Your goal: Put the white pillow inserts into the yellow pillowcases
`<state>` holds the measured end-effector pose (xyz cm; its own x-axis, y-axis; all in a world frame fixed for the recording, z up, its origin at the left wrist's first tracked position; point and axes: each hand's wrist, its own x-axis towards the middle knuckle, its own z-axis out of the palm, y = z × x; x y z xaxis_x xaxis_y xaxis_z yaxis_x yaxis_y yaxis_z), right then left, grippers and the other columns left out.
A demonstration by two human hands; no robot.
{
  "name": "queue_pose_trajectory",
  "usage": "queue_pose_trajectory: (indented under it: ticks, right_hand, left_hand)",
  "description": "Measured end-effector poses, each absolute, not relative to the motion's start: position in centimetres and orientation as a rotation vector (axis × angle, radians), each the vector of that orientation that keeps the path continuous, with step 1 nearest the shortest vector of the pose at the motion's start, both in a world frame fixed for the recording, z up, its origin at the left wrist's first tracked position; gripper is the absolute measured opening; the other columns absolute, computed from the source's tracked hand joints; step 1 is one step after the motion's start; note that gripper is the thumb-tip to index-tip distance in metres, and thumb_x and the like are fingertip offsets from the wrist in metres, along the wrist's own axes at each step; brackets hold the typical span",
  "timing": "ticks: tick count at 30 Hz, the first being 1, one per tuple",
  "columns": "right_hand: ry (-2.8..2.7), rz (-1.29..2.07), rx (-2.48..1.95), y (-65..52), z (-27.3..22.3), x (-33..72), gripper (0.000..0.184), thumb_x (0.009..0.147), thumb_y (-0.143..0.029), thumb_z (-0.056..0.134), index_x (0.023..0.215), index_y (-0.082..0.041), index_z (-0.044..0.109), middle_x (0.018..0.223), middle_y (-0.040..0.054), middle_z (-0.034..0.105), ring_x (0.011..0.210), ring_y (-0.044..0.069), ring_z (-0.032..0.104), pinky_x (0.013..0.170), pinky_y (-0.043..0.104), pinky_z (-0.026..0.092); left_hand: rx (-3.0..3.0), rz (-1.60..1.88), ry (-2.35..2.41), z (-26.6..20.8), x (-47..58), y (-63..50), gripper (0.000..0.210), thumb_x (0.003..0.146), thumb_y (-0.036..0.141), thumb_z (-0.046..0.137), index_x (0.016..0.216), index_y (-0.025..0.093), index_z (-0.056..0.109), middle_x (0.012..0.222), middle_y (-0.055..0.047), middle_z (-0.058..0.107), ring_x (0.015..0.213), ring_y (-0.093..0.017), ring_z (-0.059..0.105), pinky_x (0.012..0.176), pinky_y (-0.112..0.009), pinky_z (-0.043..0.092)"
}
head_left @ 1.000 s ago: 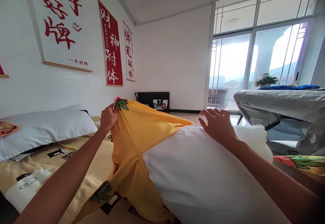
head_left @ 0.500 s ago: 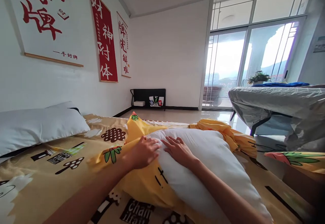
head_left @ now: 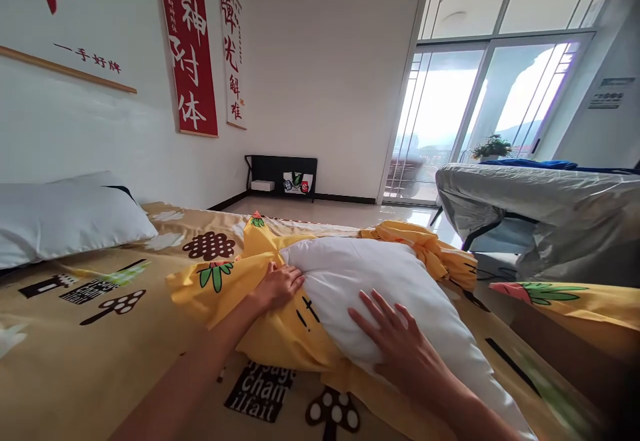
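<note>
A white pillow (head_left: 360, 261) lies on the bed with its left end against a yellow pillowcase (head_left: 275, 334) printed with green leaves and black marks. My left hand (head_left: 280, 286) is closed on the pillowcase's edge where it meets the pillow, fingers bent and together; the fingertips are partly hidden. Flat on the pillow's near side rests my right hand (head_left: 400, 338), open with its fingers spread. More bunched yellow cloth (head_left: 435, 251) shows along the pillow's far right side.
The patterned bed sheet (head_left: 165, 354) spreads beneath. Another white pillow (head_left: 80, 218) lies at the left by the wall. At right are a yellow cloth piece (head_left: 575, 301) and a plastic-covered table (head_left: 530, 191). A low black shelf (head_left: 280, 168) stands at the back.
My right hand has moved back and to the right over the pillow, fingers spreading. My left hand has settled lower on the pillowcase edge. The view has tilted down and turned slightly right.
</note>
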<state>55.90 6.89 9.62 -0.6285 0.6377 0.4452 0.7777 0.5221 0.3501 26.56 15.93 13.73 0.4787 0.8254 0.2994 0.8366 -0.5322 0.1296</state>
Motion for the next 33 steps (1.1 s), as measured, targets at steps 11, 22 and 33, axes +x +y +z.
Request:
queue_pose_trajectory:
  ticks: [11, 22, 33]
  right_hand:
    - [-2.554, -0.973, -1.174, 13.4, 11.8, 51.4, 0.06, 0.084, -0.003, 0.044, 0.141, -0.023, 0.045, 0.118, 0.0111, 0.065, 0.102, 0.026, 0.06, 0.091, 0.042, 0.041]
    - [-2.801, -0.678, -1.191, 15.3, 21.8, 45.1, 0.029, 0.091, -0.014, 0.048, 0.102, -0.026, 0.071, 0.091, 0.0059, 0.072, 0.087, 0.02, 0.065, 0.086, 0.035, 0.037]
    - [-2.666, -0.139, -1.196, 17.3, 16.4, 43.6, 0.02, 0.093, -0.031, 0.055, 0.1, -0.015, 0.066, 0.095, 0.0042, 0.067, 0.083, 0.017, 0.063, 0.076, 0.034, 0.052]
  left_hand:
    - [-2.512, -0.6, -1.016, 16.0, 27.9, 13.0, 0.027, 0.087, 0.018, 0.041, 0.11, 0.019, 0.057, 0.114, -0.01, 0.062, 0.107, -0.024, 0.054, 0.095, -0.043, 0.031]
    - [-2.597, -0.363, -1.197, 17.1, 27.8, 12.9, 0.019, 0.077, 0.025, 0.049, 0.064, 0.018, 0.061, 0.076, -0.008, 0.067, 0.085, -0.025, 0.061, 0.093, -0.049, 0.035]
    - [-2.696, -0.563, -1.124, 16.3, 31.2, 11.1, 0.014, 0.071, 0.023, 0.051, 0.06, 0.019, 0.059, 0.063, -0.005, 0.065, 0.07, -0.021, 0.062, 0.093, -0.041, 0.037]
